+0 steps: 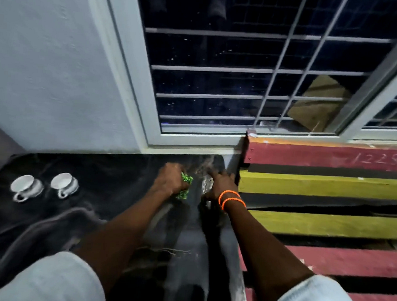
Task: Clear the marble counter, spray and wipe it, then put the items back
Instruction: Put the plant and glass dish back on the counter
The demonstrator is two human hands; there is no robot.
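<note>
My left hand (169, 180) is closed around a small green leafy plant (185, 186) low over the dark marble counter (113, 182). Just to its right, my right hand (218, 183), with orange bands on the wrist, grips a clear glass object (207, 183) that stands on the counter near the back wall. Most of the glass is hidden by the fingers. Two white cups on saucers, one cup (25, 186) at the far left and the other cup (64, 183) beside it, sit on the counter's left part.
A window with a metal grille (231, 69) rises behind the counter. A pallet-like bench of red and yellow slats (324, 187) butts against the counter's right edge. A white wall (54, 69) stands at the back left.
</note>
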